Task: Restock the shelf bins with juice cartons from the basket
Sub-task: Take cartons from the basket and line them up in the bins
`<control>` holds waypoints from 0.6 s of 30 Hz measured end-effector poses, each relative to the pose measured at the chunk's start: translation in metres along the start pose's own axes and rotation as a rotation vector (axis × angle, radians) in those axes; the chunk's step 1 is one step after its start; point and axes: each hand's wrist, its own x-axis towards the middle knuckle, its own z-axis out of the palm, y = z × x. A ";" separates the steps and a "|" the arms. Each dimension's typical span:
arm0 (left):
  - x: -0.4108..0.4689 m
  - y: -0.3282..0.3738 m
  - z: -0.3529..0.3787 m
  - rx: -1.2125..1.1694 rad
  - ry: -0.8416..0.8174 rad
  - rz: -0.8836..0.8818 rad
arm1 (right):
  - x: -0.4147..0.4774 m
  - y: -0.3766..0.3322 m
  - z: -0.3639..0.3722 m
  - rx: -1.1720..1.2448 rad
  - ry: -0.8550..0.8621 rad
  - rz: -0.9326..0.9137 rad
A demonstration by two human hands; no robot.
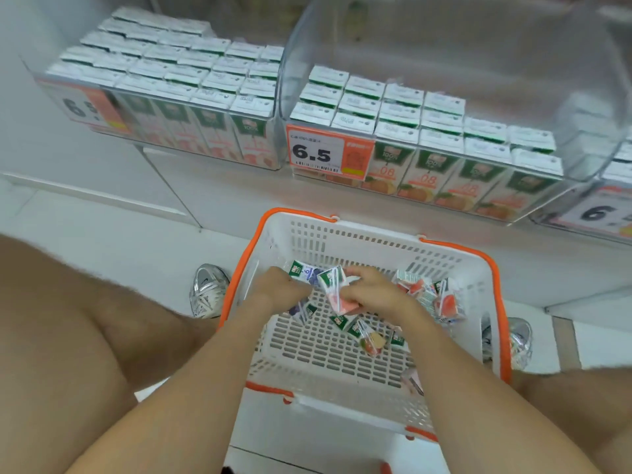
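A white basket with orange rim [342, 227] stands on the floor between my feet. Several juice cartons lie loose in it, a pink one [446, 302] among them at the right. My left hand [280, 289] is curled round a blue-labelled carton [304, 271] at the basket's far left. My right hand [372, 292] grips a pink carton [333, 289] beside it. Above, two clear shelf bins hold upright cartons: the left bin [164, 94] is packed, the middle bin [427, 131] has room at its back.
Orange price tags reading 6.5 [316, 153] hang on the bin fronts. A third bin [612, 200] shows at the right edge. My silver shoes [207, 289] flank the basket and my bare knees fill the lower corners. The floor is white tile.
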 end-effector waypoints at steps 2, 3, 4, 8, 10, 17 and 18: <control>-0.019 0.016 -0.015 -0.059 -0.032 0.035 | -0.025 -0.015 -0.007 0.057 0.040 -0.037; -0.030 0.026 -0.023 -0.071 -0.058 0.059 | -0.038 -0.024 -0.011 0.125 0.063 -0.053; -0.042 0.037 -0.032 -0.075 -0.086 0.076 | -0.050 -0.033 -0.015 0.192 0.056 -0.055; -0.085 0.080 -0.070 -0.064 -0.124 0.159 | -0.100 -0.068 -0.030 -0.024 0.040 -0.158; -0.100 0.097 -0.090 -0.029 -0.104 0.219 | -0.114 -0.082 -0.032 -0.113 0.128 -0.216; -0.135 0.130 -0.140 -0.021 0.071 0.465 | -0.155 -0.131 -0.030 -0.004 0.342 -0.608; -0.140 0.133 -0.144 -0.023 0.100 0.498 | -0.157 -0.137 -0.026 -0.019 0.377 -0.634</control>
